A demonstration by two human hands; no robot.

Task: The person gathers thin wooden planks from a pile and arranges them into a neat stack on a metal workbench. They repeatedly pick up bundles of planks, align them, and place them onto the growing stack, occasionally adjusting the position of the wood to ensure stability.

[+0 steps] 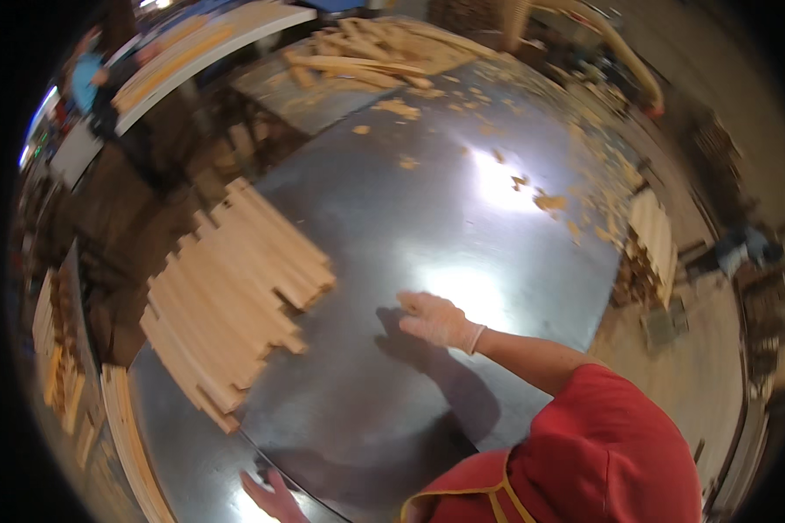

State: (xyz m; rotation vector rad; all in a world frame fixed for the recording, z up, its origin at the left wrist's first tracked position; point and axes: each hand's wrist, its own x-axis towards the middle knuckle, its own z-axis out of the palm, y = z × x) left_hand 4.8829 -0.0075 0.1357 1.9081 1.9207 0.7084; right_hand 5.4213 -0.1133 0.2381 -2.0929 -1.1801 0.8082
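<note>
My right hand (pixel 436 321), in a thin pale glove, hovers over the middle of the dark metal tabletop (pixel 366 383) and casts a shadow beside it. Its fingers point left, a little bent and apart, with nothing visible in them. Low in the view, near the table's front edge, my left hand (pixel 275 499) has its thumb and fingers spread and holds nothing. Between the hands and the table's left side lies a row of light wooden strips (pixel 227 296), side by side with uneven ends. Neither hand touches the strips.
Wood scraps and offcuts (pixel 358 52) are heaped at the far end. Small chips (pixel 532 192) lie scattered on the metal. More strips are stacked to the right (pixel 652 235) and in a left rack (pixel 61 366). A person in blue (pixel 87 78) stands far left beside another table.
</note>
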